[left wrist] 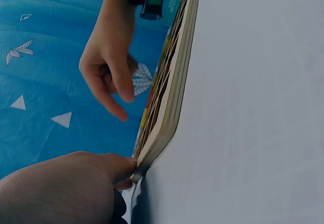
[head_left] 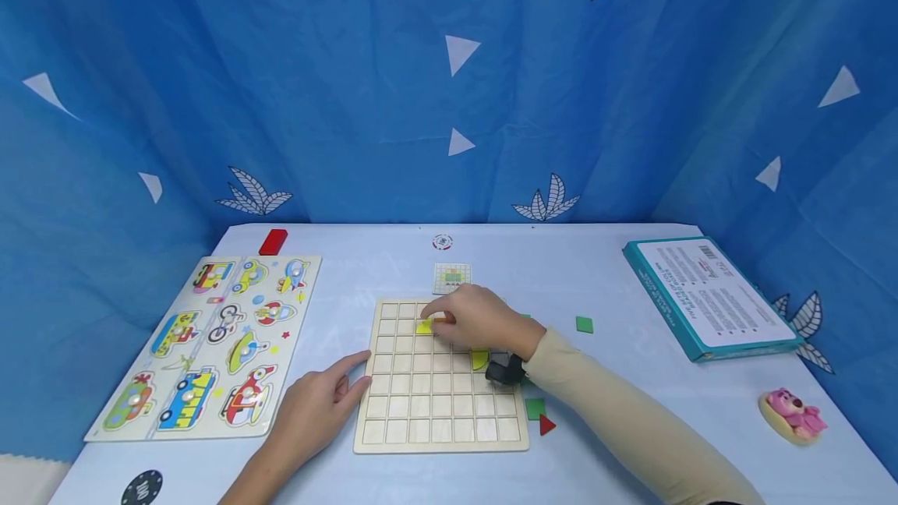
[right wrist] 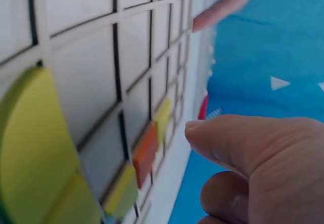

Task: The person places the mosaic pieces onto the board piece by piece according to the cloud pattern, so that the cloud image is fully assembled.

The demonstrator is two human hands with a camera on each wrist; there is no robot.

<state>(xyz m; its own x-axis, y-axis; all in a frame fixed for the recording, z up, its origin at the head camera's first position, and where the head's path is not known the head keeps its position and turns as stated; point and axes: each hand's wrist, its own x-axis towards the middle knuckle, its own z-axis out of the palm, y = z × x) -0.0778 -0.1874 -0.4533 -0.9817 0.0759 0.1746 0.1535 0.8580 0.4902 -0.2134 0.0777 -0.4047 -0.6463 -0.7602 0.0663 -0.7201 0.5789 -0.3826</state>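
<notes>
My left hand (head_left: 316, 415) rests at the left edge of a pale wooden grid board (head_left: 410, 431), thumb and forefinger spread against that edge. Over the board's upper part hovers my right hand (head_left: 480, 322), thumb and forefinger apart with nothing between them in the left wrist view. Just below its fingertips lies a yellow piece (head_left: 424, 326) on the grid. An orange piece (right wrist: 146, 150) sits in line with yellow ones in the right wrist view. A larger rounded yellow piece (head_left: 479, 359) lies near the right wrist, partly covered by the wristband.
A small pattern card (head_left: 452, 277) lies behind the board. Green squares (head_left: 585, 324) and a red triangle (head_left: 546, 425) lie to its right. A vehicle puzzle (head_left: 210, 341) stands left, a teal box (head_left: 712, 298) and pink bear figure (head_left: 794, 414) right.
</notes>
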